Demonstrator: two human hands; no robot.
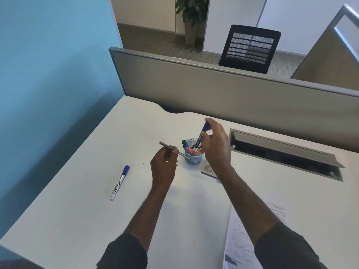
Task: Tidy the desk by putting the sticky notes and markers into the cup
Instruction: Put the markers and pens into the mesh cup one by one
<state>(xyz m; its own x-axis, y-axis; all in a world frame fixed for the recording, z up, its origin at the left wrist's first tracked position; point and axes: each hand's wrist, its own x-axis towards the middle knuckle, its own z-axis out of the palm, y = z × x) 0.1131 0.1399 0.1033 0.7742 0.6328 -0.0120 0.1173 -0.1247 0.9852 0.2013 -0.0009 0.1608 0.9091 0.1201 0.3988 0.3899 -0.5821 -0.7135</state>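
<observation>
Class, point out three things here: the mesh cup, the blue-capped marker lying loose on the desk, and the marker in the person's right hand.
Mesh cup (194, 159): head view, front wall.
Loose marker (119, 182): head view, mid-barrel.
Held marker (204, 131): head view, blue cap.

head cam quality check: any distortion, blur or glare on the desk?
Head view: wide-angle bending curves the partition and desk edges; cup and the marker in the right hand are slightly soft; left hand casts only a faint shadow; no hard glare, lighting even.
</observation>
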